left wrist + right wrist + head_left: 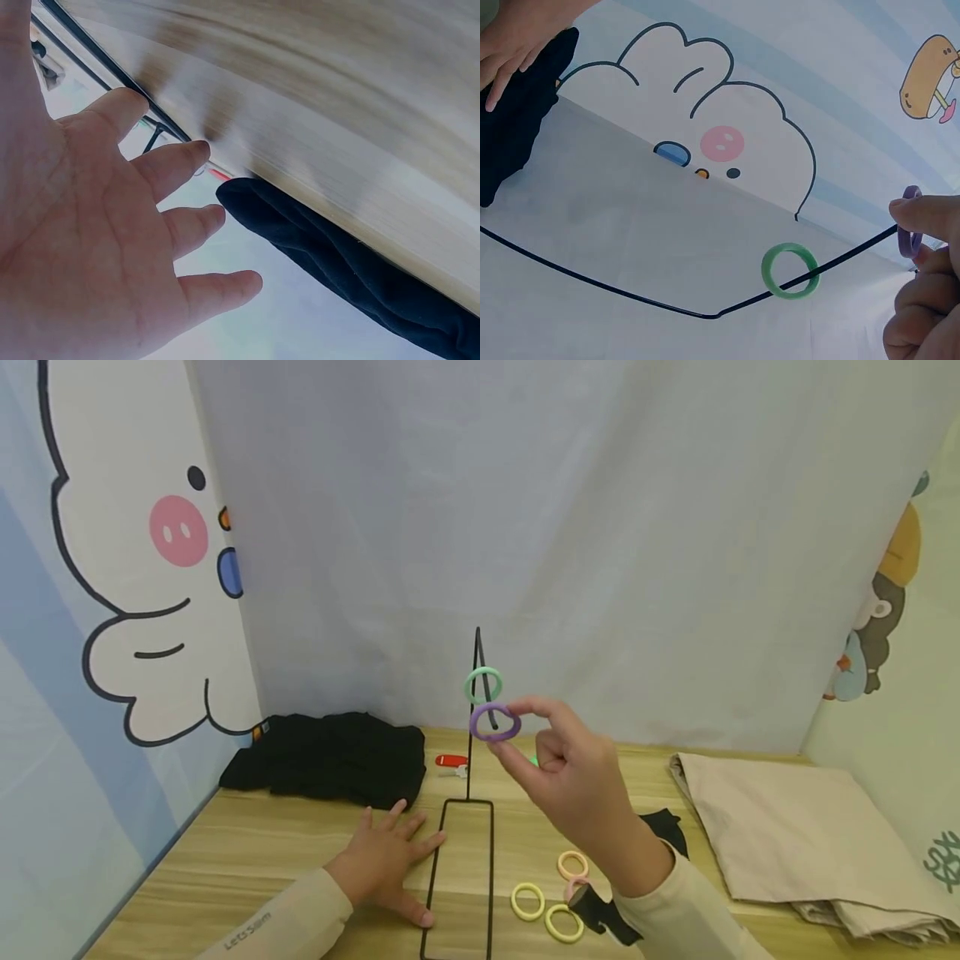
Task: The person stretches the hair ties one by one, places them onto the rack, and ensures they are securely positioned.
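Between thumb and forefinger my right hand (577,768) pinches a purple ring (474,724). The ring surrounds the free end of the black wire stand's arm (483,672) in the head view. Further along that arm hangs a mint green ring (768,271). My left hand (386,856) lies spread on the table, its fingertips and thumb right at the side of the stand's rectangular wire base (492,877). In the left wrist view its palm (82,240) shows with the fingers apart.
Yellow rings (528,902), a peach ring (573,853) and a pink ring lie right of the base. Black cloth (330,760) lies at back left, beige cloth (795,827) at right. A red tag (450,761) with a key is behind the stand.
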The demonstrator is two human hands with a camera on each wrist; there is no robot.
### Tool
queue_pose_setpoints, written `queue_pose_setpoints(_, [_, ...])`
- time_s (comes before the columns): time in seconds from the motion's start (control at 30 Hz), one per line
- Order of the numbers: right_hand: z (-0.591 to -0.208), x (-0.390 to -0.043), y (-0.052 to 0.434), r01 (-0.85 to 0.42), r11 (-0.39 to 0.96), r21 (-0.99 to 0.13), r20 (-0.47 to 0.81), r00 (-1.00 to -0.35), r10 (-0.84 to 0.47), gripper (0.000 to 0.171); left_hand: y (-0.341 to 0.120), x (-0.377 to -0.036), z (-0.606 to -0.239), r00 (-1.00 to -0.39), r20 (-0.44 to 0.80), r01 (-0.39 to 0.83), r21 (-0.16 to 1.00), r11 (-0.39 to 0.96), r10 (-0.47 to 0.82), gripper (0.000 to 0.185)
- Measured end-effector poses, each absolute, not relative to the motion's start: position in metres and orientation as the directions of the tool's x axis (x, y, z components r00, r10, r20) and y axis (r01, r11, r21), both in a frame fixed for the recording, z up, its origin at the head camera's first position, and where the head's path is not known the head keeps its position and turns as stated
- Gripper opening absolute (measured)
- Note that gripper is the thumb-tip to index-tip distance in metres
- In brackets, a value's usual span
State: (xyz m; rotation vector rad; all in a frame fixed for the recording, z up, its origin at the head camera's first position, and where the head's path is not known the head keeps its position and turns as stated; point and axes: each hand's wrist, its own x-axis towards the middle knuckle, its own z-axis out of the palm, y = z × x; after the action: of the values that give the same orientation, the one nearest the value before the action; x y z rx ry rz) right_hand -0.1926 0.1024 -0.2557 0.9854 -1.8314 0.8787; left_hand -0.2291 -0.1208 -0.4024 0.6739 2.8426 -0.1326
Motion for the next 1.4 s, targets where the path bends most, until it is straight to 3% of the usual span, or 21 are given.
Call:
queue_pose_setpoints(0.23, [-0.261, -0.208, 0.101, -0.768, 0.567, -0.299, 0.82, -0.51, -0.259, 0.041, -0.12, -0.229, -0.4, -0.873, -0.25, 0.441, -0.034, 0.897, 0.419, 0.104])
queue_pose_setpoints(0.63, [-0.285, -0.215, 0.114, -0.721, 0.578, -0.382, 0.755, -0.605, -0.255, 0.046, -0.12, -0.231, -0.403, -0.873, -0.248, 0.446, -0.058, 0.893, 0.42, 0.104])
queue_pose_setpoints(1.07, [-0.326, -0.22, 0.135, -0.476, 0.558, -0.679, 0.42, -0.876, -0.236, 0.037, -0.119, -0.23, -0.403, -0.872, -0.249, 0.444, -0.044, 0.895, 0.421, 0.104])
queue_pose_setpoints(1.2, [-0.339, -0.228, 0.147, -0.407, 0.513, -0.756, 0.296, -0.911, -0.287, 0.035, -0.119, -0.229, -0.403, -0.875, -0.244, 0.442, -0.048, 0.896, 0.419, 0.104])
queue_pose_setpoints(1.4, [-0.36, -0.24, 0.17, -0.373, 0.488, -0.789, 0.163, -0.893, -0.418, 0.036, -0.119, -0.229, -0.402, -0.876, -0.253, 0.432, -0.034, 0.901, 0.411, 0.104])
